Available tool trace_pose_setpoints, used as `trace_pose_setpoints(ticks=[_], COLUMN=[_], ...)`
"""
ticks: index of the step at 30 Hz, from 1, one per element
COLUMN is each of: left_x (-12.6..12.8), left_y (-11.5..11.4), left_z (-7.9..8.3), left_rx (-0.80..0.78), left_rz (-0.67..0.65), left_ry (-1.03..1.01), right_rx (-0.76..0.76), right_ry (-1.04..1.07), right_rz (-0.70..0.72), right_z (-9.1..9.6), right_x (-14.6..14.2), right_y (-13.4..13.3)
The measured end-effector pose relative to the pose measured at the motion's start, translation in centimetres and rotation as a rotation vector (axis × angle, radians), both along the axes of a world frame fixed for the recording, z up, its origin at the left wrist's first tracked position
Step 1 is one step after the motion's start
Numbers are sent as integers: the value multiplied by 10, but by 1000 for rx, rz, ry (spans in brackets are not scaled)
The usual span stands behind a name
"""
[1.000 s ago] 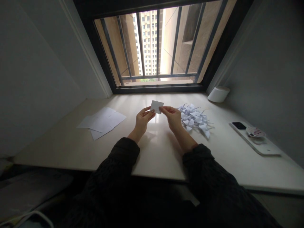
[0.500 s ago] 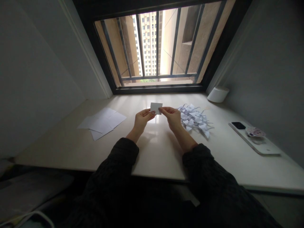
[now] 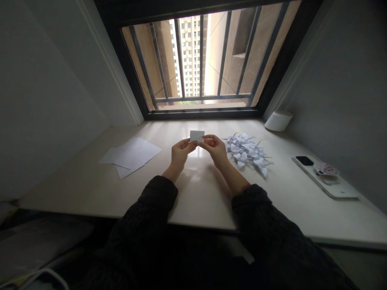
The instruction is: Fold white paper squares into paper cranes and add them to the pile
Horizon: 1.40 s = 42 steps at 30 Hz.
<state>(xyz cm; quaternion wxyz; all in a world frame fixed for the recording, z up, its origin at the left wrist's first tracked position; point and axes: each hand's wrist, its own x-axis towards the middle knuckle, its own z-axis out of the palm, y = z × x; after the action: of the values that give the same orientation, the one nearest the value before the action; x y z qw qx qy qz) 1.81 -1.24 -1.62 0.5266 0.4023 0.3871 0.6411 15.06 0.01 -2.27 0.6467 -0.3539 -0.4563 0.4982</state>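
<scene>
A small white piece of paper is held up above the pale table, in front of the window. My left hand pinches its lower left edge and my right hand pinches its lower right edge. Both hands are closed on it, fingertips close together, wrists raised off the table. A pile of folded white paper figures lies just right of my right hand. Several flat white sheets lie to the left of my left hand.
A white phone with a round sticker-like item on it lies at the right. A white cylindrical object stands at the back right corner. A barred window fills the far wall. Grey walls close in on both sides.
The paper has become smaller and lower between my fingers, and my right hand has shifted slightly left toward my left hand.
</scene>
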Motion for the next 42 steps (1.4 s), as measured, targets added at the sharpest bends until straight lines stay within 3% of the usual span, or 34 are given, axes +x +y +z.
trace_pose_setpoints(ticks=[10, 17, 42], left_x=[1, 0, -4], left_y=[2, 3, 6], left_z=[-5, -7, -8], left_rx=[72, 37, -55], left_rz=[-1, -37, -57], left_ry=[128, 105, 40], right_rx=[-154, -241, -164], right_ry=[158, 109, 46], right_rz=[23, 36, 116], right_z=[-9, -8, -14], right_x=[1, 6, 12], right_y=[6, 9, 16])
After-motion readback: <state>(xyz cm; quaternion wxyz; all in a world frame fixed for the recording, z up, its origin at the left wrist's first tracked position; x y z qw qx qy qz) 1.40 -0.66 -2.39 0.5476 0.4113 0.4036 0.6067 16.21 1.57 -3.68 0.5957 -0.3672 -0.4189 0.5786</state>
